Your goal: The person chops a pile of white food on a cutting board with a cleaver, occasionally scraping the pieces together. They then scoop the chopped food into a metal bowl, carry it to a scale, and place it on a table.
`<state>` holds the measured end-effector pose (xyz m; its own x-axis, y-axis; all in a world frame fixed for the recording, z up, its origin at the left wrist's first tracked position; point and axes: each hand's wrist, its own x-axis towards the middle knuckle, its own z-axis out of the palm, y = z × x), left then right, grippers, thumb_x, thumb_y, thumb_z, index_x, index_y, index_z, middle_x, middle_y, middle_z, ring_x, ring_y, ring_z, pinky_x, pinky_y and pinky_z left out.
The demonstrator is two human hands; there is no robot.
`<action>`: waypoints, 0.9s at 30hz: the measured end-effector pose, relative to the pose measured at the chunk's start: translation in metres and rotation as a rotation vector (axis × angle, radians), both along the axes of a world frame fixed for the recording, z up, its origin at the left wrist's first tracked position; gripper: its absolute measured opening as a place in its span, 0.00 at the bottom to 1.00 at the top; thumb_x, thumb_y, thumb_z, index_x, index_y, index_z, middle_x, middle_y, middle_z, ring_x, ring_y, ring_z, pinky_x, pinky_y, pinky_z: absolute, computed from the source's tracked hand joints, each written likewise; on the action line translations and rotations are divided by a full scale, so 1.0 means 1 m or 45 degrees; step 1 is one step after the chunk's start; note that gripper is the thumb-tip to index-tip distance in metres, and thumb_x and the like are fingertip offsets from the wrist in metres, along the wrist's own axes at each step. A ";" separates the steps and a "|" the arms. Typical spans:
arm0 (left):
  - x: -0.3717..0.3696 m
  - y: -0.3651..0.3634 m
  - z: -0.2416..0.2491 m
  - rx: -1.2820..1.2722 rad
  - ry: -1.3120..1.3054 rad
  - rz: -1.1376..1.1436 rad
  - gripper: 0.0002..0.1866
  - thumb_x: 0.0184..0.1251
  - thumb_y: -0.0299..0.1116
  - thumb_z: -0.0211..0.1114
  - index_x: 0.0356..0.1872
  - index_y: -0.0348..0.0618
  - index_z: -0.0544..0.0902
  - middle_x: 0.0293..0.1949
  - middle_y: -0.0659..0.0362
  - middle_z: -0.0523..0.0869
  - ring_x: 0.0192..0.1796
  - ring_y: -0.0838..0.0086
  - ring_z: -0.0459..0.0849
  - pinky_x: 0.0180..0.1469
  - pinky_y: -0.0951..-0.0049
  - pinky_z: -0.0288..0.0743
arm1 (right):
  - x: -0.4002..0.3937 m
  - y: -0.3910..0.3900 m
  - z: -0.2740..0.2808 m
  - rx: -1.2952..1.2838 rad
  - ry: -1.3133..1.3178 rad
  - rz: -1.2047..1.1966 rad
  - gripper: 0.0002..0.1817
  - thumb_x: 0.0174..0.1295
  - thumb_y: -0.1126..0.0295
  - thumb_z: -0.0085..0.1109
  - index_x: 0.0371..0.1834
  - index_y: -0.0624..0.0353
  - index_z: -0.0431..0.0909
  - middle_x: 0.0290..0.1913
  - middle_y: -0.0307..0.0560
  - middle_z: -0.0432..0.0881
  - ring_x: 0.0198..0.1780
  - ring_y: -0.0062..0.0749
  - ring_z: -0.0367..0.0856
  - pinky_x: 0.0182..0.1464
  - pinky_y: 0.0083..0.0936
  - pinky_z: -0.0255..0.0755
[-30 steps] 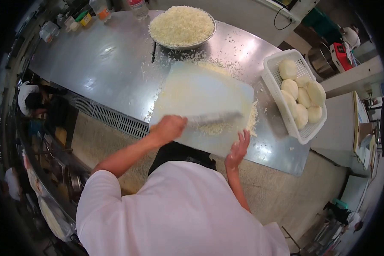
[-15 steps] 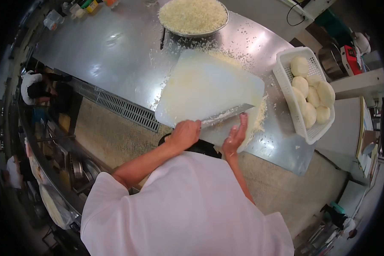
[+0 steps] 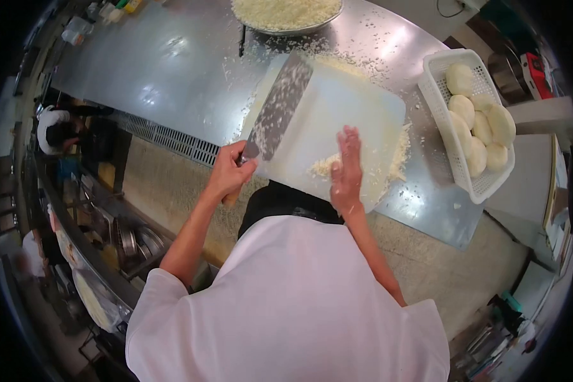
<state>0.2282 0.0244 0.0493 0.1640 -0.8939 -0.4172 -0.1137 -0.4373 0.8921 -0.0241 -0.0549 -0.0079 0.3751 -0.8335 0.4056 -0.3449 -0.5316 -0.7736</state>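
Observation:
My left hand [image 3: 228, 172] is wrapped round the wooden handle of a broad cleaver [image 3: 281, 105]. Its blade points away from me over the left side of a white cutting board [image 3: 363, 105], with white bits stuck along its face. On the board's near right part, my right hand [image 3: 346, 175] is held with fingers stretched out and pressed on nothing I can see. Just left of it lies a small pile of chopped white bits [image 3: 323, 167]. More chopped crumbs [image 3: 398, 156] line the board's right edge.
A large bowl [image 3: 293, 29] heaped with chopped white bits stands beyond the board. To the right, a white plastic basket [image 3: 436, 105] holds several pale, peeled round vegetables [image 3: 461, 110]. Crumbs are scattered over the steel table [image 3: 191, 70]. Another person [image 3: 56, 130] is at far left.
The cleaver has swung from lying low across the board's near edge to pointing away at the left. My left hand moved left; my right hand moved in over the board, beside the small pile.

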 end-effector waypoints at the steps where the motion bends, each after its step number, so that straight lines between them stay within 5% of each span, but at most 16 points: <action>1: -0.001 0.003 0.007 -0.166 -0.241 0.011 0.10 0.58 0.22 0.61 0.42 0.34 0.80 0.20 0.66 0.76 0.19 0.85 0.69 0.23 0.83 0.65 | -0.002 -0.008 0.001 -0.006 -0.036 -0.069 0.27 0.74 0.57 0.36 0.68 0.65 0.64 0.72 0.59 0.60 0.77 0.54 0.48 0.74 0.47 0.44; 3: -0.008 0.006 0.036 -0.312 -0.495 0.040 0.13 0.57 0.20 0.61 0.44 0.33 0.80 0.22 0.65 0.77 0.21 0.85 0.69 0.25 0.84 0.64 | -0.013 -0.025 -0.007 0.029 -0.099 -0.126 0.27 0.74 0.58 0.36 0.68 0.65 0.65 0.72 0.59 0.61 0.76 0.53 0.49 0.74 0.46 0.45; 5: -0.027 0.010 0.073 -0.759 -0.772 0.019 0.29 0.56 0.20 0.64 0.63 0.37 0.73 0.22 0.64 0.77 0.22 0.81 0.68 0.27 0.83 0.68 | -0.028 -0.030 -0.014 0.079 -0.154 -0.188 0.27 0.74 0.58 0.36 0.67 0.66 0.66 0.71 0.58 0.62 0.76 0.53 0.50 0.74 0.44 0.45; 9: -0.061 0.050 0.030 -0.516 -0.659 0.058 0.41 0.57 0.24 0.69 0.73 0.46 0.61 0.21 0.59 0.74 0.21 0.76 0.70 0.28 0.76 0.71 | -0.038 -0.041 -0.022 0.017 -0.077 -0.206 0.25 0.73 0.61 0.36 0.66 0.67 0.67 0.69 0.59 0.65 0.75 0.54 0.53 0.73 0.43 0.48; 15: -0.094 0.072 -0.091 -0.335 -0.986 0.060 0.41 0.57 0.21 0.63 0.74 0.58 0.60 0.21 0.52 0.76 0.21 0.59 0.75 0.28 0.64 0.73 | -0.025 -0.021 -0.022 0.059 -0.159 -0.111 0.24 0.74 0.63 0.35 0.65 0.67 0.68 0.70 0.57 0.66 0.75 0.50 0.54 0.73 0.40 0.47; 21: -0.097 0.074 -0.118 -0.168 -1.153 -0.038 0.42 0.55 0.22 0.58 0.74 0.64 0.58 0.23 0.49 0.77 0.26 0.51 0.79 0.32 0.52 0.73 | -0.036 0.000 -0.023 0.049 -0.079 -0.093 0.24 0.74 0.63 0.35 0.65 0.67 0.68 0.69 0.57 0.66 0.75 0.50 0.55 0.73 0.41 0.48; 27: -0.068 0.240 -0.158 -0.061 -0.954 -0.199 0.41 0.56 0.23 0.58 0.73 0.64 0.59 0.25 0.49 0.78 0.29 0.51 0.79 0.34 0.54 0.74 | -0.047 0.013 -0.028 0.037 -0.056 -0.218 0.22 0.74 0.67 0.35 0.64 0.69 0.69 0.68 0.58 0.67 0.75 0.49 0.55 0.73 0.40 0.48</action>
